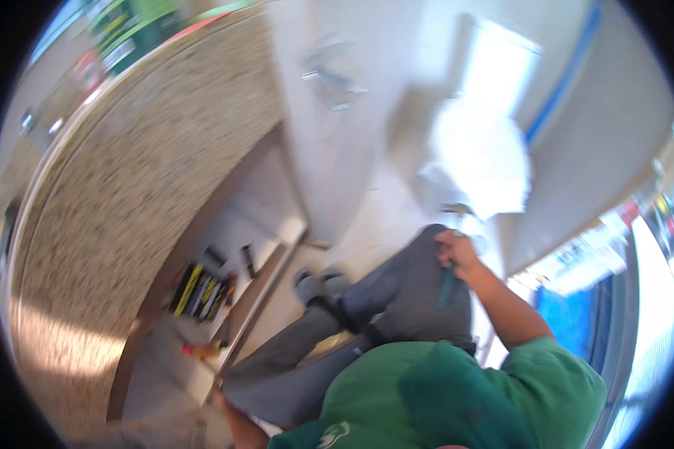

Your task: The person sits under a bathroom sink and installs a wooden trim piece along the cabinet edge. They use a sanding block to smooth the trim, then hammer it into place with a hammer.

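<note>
Grey trousers (pixel 419 299) fill the centre of the head view, the bent legs lying between the two hands. On the right thigh, right of centre, the right hand (pixel 457 253) has its fingers curled around a hammer (pixel 447 288); its teal handle points down the frame, its blurred metal head up toward the white toilet (pixel 483 150) at upper right. At lower left, the left hand (pixel 221 402) is near the front edge of an open cabinet (pixel 157 367); whether its fingers are spread or pinching something, I cannot tell.

Inside the cabinet, left of centre, lie a black-and-yellow tool set (pixel 200 293) and, below it, a red-and-yellow tool (pixel 201 350). Speckled tan stone tops the counter (pixel 157 142) above, with green containers (pixel 146 41) at upper left. A pale wall (pixel 326 165) stands between counter and toilet; a blue strip (pixel 565 75) runs behind the toilet.
</note>
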### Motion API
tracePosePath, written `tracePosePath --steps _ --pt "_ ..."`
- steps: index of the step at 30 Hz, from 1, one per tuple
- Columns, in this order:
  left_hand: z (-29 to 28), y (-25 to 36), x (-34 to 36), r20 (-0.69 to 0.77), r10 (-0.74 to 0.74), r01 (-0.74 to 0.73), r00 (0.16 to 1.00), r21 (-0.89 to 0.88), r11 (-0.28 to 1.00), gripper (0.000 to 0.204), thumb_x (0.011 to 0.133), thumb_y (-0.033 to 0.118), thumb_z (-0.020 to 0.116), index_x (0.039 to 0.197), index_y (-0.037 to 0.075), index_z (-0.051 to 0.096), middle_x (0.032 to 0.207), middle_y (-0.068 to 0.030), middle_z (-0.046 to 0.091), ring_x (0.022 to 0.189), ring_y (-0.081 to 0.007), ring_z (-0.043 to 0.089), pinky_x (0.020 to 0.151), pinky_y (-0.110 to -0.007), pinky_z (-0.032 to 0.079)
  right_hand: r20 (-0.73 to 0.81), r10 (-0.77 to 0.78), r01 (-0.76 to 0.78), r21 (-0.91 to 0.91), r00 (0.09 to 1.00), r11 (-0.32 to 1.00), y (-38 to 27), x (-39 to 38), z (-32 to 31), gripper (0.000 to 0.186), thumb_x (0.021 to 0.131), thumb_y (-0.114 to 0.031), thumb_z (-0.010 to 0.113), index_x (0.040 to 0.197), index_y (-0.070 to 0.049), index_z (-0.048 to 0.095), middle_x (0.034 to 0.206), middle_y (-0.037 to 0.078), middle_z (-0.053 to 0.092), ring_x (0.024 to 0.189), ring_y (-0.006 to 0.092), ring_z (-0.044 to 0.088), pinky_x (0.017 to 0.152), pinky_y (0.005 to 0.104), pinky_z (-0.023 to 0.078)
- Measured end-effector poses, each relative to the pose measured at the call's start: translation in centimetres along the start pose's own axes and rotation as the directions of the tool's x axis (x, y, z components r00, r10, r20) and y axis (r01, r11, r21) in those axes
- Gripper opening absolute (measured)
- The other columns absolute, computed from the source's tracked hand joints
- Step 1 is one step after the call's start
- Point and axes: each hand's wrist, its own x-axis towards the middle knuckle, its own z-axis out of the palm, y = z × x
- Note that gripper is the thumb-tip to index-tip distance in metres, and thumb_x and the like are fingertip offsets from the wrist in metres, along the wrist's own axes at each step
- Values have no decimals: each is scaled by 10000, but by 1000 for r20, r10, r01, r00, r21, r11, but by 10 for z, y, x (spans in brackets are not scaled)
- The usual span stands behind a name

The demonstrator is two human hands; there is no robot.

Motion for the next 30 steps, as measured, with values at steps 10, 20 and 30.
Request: tracePosePath --steps 10,20,30 --pt "-55 160 -76 -159 -162 36 974 -600 799 491 1007 443 556 1242 19 630 1023 -151 683 920 -295 636 799 -443 535 -49 -10 14 80 999 997 -1 -18 -10 144 957 -98 633 864 -60 530 534 48 465 425 194 485 387 339 409" --pt "-124 174 -166 -84 -249 44 965 -883 468 493 996 402 591 1237 -27 625 1025 -167 660 898 -300 610 785 -447 529 -16 -22 24 134 1000 991 1 -28 -7 125 965 -81 617 902 -58 512 537 47 450 426 188 482 378 335 400" --pt "-163 126 -241 108 -374 146 921 -987 74 498 985 360 625 1231 -73 620 1026 -184 637 877 -304 584 772 -451 524 -14 -40 42 199 999 979 5 -30 -27 144 965 -92 622 905 -62 495 541 51 452 414 194 466 378 348 394"
